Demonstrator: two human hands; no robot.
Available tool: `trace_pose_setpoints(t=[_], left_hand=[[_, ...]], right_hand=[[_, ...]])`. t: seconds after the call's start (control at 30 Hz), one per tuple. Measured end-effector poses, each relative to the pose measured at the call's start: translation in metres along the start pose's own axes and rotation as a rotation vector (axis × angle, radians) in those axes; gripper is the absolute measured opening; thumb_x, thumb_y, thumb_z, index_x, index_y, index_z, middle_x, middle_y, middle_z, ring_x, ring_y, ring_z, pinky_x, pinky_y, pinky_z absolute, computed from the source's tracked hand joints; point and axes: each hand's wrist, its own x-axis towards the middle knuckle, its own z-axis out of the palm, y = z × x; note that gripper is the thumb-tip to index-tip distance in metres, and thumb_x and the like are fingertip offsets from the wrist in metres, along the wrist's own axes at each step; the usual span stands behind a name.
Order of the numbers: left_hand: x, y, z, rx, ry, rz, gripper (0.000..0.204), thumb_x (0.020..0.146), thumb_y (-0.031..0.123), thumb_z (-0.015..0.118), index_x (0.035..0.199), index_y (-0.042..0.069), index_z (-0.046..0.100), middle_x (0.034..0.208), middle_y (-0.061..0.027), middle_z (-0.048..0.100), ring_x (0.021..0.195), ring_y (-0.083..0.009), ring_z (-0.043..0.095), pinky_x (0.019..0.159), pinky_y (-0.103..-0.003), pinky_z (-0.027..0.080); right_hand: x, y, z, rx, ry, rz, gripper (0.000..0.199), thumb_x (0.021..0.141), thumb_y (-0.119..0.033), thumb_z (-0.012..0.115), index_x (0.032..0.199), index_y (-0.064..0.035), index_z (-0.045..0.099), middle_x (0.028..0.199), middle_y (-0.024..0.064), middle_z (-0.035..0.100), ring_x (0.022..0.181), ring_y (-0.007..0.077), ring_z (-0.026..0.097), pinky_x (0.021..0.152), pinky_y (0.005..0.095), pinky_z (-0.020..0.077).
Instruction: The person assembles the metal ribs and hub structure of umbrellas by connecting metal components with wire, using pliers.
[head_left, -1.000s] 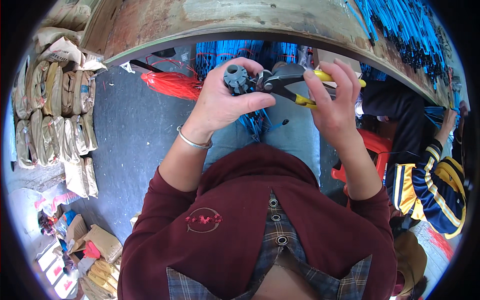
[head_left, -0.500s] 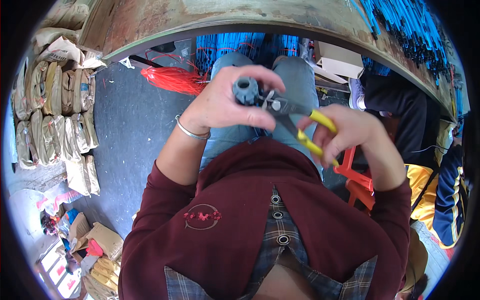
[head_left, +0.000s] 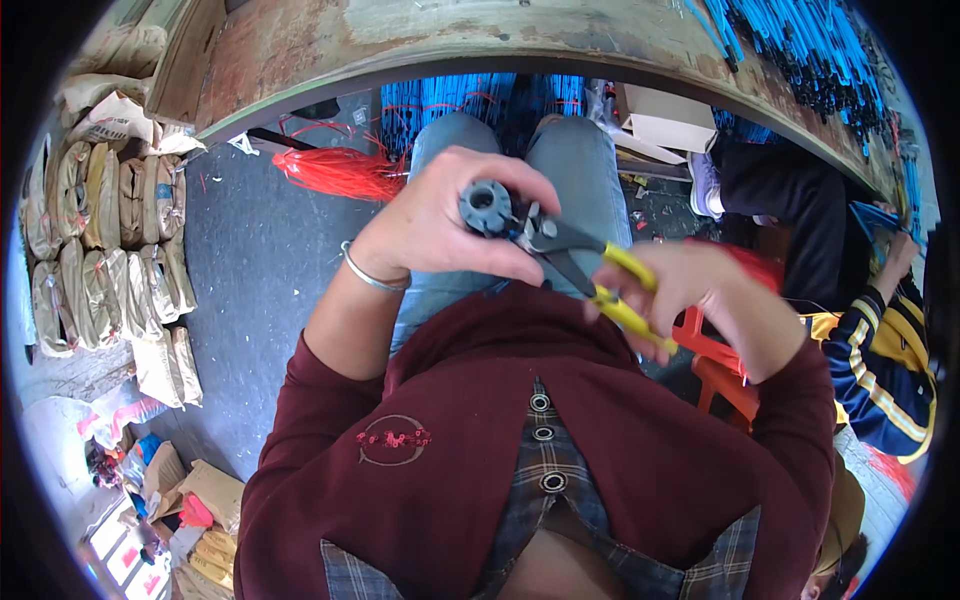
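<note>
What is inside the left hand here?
The left hand holds a grey notched piece, its round end showing, beside the head of the pliers. Palm and thumb cover its lower part.

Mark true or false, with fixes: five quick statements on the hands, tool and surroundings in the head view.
1. The right hand holds yellow-handled pliers. True.
2. The left hand is empty. False: it holds a grey notched piece with a round hole.
3. The bracelet is on the right forearm. False: it is on the left forearm.
4. A bundle of red strands lies to the left of the person's legs. True.
5. Blue strips lie on the left part of the wooden bench. False: they lie on its right part.
</note>
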Motion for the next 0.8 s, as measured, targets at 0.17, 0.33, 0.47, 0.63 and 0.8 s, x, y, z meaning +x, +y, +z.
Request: trace_pose_setpoints(t=[0.17,0.33,0.47,0.63,0.8], left_hand=[[-0.006,-0.005,-0.003,-0.090,0.129,-0.129,0.051,0.052,0.023,0.083,0.091,-0.001,0.061,0.085,-0.0048,0.060,0.077,-0.0131,0.055,0.070,-0.025,0.043],[0.001,0.003,-0.001,0.015,0.268,-0.108,0.035,0.056,0.016,0.080,0.084,0.002,0.063,0.076,-0.0017,0.060,0.071,-0.0091,0.055,0.066,-0.022,0.044],[0.003,-0.001,-0.001,-0.026,0.097,-0.057,0.032,0.058,0.014,0.079,0.082,0.002,0.063,0.076,-0.0015,0.060,0.071,-0.0086,0.055,0.066,-0.022,0.043],[-0.001,-0.006,-0.002,-0.109,0.165,-0.097,0.038,0.056,0.014,0.080,0.086,0.001,0.060,0.081,-0.0041,0.060,0.075,-0.0108,0.054,0.070,-0.024,0.043],[0.002,0.000,0.003,-0.090,0.301,-0.212,0.039,0.056,0.011,0.080,0.088,0.000,0.059,0.083,-0.0046,0.059,0.076,-0.0115,0.053,0.072,-0.025,0.042]], right_hand=[[-0.004,-0.001,0.009,-0.493,0.381,-0.401,0.067,0.060,0.002,0.071,0.118,0.0016,0.039,0.083,0.0144,0.061,0.074,0.0230,0.063,0.061,0.0320,0.0512],[-0.024,-0.018,0.018,-1.502,1.082,-0.668,0.072,0.059,0.000,0.074,0.120,0.0032,0.036,0.073,0.0150,0.062,0.064,0.0227,0.064,0.056,0.0306,0.0519],[-0.011,-0.010,-0.003,-0.078,0.073,0.000,0.073,0.060,-0.002,0.073,0.122,0.0007,0.036,0.084,0.0113,0.061,0.076,0.0215,0.062,0.068,0.0312,0.0498],[0.003,0.001,-0.006,0.015,-0.050,0.018,0.077,0.060,-0.002,0.072,0.126,-0.0006,0.033,0.104,0.0144,0.056,0.096,0.0251,0.056,0.079,0.0336,0.0461],[-0.017,-0.012,0.015,-1.116,0.755,-0.461,0.073,0.068,-0.008,0.067,0.130,0.0005,0.029,0.109,0.0189,0.048,0.099,0.0306,0.052,0.082,0.0348,0.0437]])
